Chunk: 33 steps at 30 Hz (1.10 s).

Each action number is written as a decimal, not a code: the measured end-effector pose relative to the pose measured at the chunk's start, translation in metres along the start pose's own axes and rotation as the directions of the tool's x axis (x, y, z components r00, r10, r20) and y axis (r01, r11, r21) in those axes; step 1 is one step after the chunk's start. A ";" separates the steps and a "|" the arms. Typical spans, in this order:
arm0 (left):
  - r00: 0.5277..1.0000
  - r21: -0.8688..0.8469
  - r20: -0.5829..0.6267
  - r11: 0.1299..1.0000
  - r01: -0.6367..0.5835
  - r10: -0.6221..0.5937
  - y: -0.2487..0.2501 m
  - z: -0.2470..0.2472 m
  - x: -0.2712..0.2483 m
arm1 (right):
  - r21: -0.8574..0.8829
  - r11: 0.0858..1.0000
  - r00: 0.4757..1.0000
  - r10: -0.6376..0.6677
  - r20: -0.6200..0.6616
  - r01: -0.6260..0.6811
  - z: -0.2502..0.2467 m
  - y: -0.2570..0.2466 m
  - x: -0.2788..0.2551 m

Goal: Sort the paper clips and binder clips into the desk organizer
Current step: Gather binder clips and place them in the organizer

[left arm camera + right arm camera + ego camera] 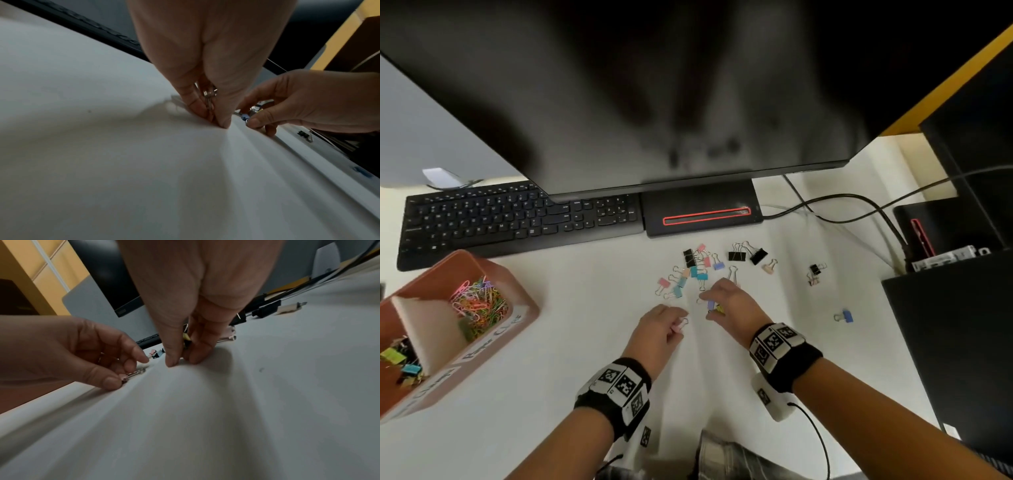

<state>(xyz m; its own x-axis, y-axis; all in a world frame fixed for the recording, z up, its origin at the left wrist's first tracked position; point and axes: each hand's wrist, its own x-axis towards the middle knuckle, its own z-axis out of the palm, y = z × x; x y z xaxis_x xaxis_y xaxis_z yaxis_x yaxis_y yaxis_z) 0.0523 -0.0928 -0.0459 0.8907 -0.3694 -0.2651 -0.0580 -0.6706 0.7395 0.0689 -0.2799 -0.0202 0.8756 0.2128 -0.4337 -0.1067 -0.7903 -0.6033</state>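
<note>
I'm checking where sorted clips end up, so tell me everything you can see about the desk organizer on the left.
The desk organizer is a terracotta-pink box, seemingly plastic, with rounded corners, standing open-topped on the white desk at the left, in front of the keyboard. A pale divider splits it: the farther compartment holds a heap of coloured paper clips, the nearer one some binder clips. White handwritten labels run along its rim; they are too blurred to read surely. Neither hand touches it.
</note>
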 end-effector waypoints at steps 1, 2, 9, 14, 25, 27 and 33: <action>1.000 -0.022 -0.023 1.000 0.018 -0.019 0.000 -0.003 -0.002 | 0.002 1.000 1.000 0.005 0.009 -0.005 -0.002 -0.001 0.002; 0.998 -0.048 -0.053 0.998 0.030 -0.033 0.001 -0.006 -0.003 | -0.002 1.000 1.000 0.012 0.014 -0.012 -0.003 -0.001 0.004; 0.975 -0.024 -0.214 0.998 0.055 -0.059 0.004 -0.045 0.019 | -0.121 0.991 0.997 -0.044 0.059 0.051 -0.006 -0.007 0.006; 0.998 0.043 -0.062 0.999 -0.004 0.006 0.001 -0.055 0.046 | 0.017 1.000 0.997 0.000 -0.074 0.001 -0.020 -0.007 0.017; 0.998 0.166 0.008 0.984 0.064 -0.066 -0.009 -0.046 0.049 | -0.062 0.993 0.995 0.101 0.006 -0.101 -0.020 -0.022 0.048; 0.996 0.174 -0.006 0.980 0.094 -0.094 -0.009 -0.046 0.045 | -0.078 0.992 0.994 0.102 0.028 -0.100 -0.017 -0.026 0.047; 0.990 0.103 -0.048 0.985 0.140 -0.136 -0.019 -0.048 0.028 | -0.064 0.996 0.995 0.066 0.081 -0.061 0.003 -0.040 0.039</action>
<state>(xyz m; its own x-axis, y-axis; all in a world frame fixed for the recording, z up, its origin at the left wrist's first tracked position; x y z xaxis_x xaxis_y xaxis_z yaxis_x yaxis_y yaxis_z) 0.1000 -0.0589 -0.0377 0.9110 -0.2435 -0.3327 0.0213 -0.7781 0.6278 0.1063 -0.2387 -0.0150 0.8255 0.2062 -0.5254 -0.1293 -0.8371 -0.5316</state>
